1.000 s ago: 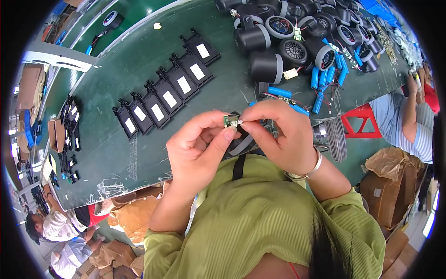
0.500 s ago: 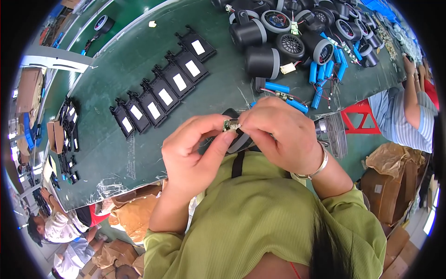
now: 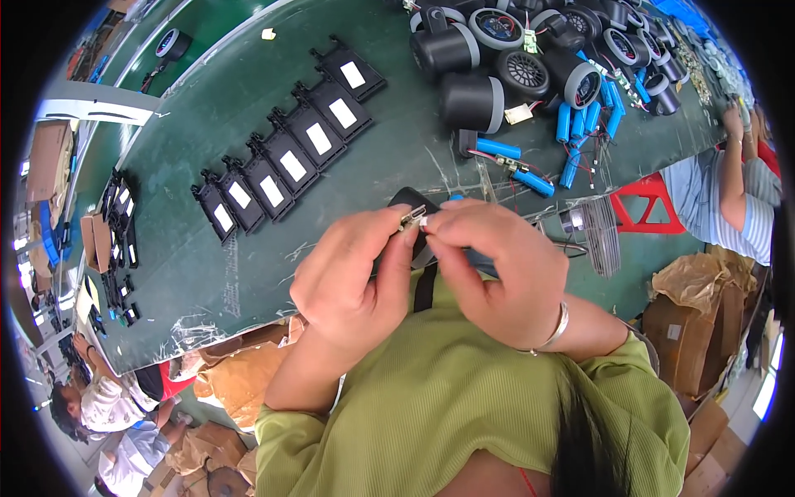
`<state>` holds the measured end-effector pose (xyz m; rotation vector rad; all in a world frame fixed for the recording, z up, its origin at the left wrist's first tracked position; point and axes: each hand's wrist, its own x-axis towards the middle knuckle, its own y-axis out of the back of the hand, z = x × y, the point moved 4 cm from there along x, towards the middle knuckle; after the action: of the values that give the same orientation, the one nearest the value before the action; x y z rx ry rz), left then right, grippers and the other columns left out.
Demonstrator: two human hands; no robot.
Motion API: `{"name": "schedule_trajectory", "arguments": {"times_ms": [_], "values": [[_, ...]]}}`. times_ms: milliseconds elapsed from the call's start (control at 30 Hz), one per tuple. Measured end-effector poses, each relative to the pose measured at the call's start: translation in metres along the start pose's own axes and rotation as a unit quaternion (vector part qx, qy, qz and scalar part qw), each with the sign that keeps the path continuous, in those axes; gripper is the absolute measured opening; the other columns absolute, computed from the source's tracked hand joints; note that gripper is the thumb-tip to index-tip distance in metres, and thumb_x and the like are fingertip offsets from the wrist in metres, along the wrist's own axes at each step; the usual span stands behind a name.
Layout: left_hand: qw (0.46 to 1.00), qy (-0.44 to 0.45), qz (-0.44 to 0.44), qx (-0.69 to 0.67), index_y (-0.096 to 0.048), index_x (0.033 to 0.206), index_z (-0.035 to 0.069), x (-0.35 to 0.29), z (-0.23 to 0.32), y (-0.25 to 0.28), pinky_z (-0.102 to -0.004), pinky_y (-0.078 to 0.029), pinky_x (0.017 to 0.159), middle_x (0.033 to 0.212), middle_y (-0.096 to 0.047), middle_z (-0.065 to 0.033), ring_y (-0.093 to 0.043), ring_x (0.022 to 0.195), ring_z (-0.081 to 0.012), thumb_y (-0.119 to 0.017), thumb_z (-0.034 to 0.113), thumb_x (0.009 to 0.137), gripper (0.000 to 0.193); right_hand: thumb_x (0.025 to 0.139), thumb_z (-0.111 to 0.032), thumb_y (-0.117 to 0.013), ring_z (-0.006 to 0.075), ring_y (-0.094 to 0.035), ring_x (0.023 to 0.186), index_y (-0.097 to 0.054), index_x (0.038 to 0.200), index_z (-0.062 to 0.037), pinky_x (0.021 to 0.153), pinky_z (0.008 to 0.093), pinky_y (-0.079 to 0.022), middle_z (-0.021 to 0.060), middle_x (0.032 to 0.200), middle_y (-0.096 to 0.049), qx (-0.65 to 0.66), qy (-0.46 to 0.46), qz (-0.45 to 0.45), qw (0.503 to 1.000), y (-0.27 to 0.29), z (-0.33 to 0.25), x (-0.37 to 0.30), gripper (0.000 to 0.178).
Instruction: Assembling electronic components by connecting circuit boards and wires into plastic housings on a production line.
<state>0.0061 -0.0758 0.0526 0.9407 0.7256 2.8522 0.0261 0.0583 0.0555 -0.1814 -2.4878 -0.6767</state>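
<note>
A small circuit board (image 3: 409,219) is held up just in front of the wearer's body, over the near edge of the worktop (image 3: 186,286). The left hand (image 3: 352,273) has it pinched between thumb and index finger, tilted, with its metal-looking edge upward. The fingers of the right hand (image 3: 507,269) are drawn close together at the board's right side, around a tiny white connector (image 3: 424,222); whether it is seated in the board cannot be told. Just beyond the fingertips is a dark housing (image 3: 407,199), partly hidden by the hands. A silvery bracelet (image 3: 561,325) circles the right wrist.

Farther out on the left, seven flat black cases (image 3: 333,141) lie in a slanting row, each bearing a white label. To the right, blue cylinders (image 3: 498,149) with thin wires lie near a crowded heap of round black units (image 3: 468,103) with grey rims. A small pale yellow piece (image 3: 267,34) lies near the far edge. Beyond the worktop on the right are a red stool (image 3: 648,207), a wire-grille fan (image 3: 596,242), a cardboard box (image 3: 687,344) and a co-worker in a striped top (image 3: 741,219).
</note>
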Motion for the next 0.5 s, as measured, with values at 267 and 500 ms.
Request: {"name": "schedule_trajectory", "arguments": {"times_ms": [267, 500], "values": [[0.958, 0.172, -0.021, -0.229, -0.059, 0.092, -0.006, -0.009, -0.022, -0.003, -0.0240, -0.050, 0.068, 0.087, -0.062, -0.0111, -0.061, 0.076, -0.0146, -0.063, -0.008, 0.075, 0.018, 0.075, 0.000, -0.061, 0.0225, -0.063, 0.075, -0.056, 0.093, -0.0027, 0.062, 0.0290, -0.050, 0.0088, 0.085, -0.062, 0.109, -0.091, -0.047, 0.989, -0.002, 0.025, 0.002, 0.019], [0.910, 0.165, -0.060, -0.375, -0.054, 0.100, -0.008, -0.007, -0.025, -0.009, -0.0257, -0.049, 0.075, 0.096, -0.059, -0.0134, -0.060, 0.085, -0.0169, -0.056, -0.010, 0.080, 0.020, 0.076, -0.001, -0.061, 0.0222, -0.063, 0.073, -0.058, 0.090, -0.0022, 0.061, 0.0284, -0.049, 0.0081, 0.081, -0.063, 0.083, -0.095, -0.072, 0.989, -0.001, 0.021, 0.009, 0.014]]}}
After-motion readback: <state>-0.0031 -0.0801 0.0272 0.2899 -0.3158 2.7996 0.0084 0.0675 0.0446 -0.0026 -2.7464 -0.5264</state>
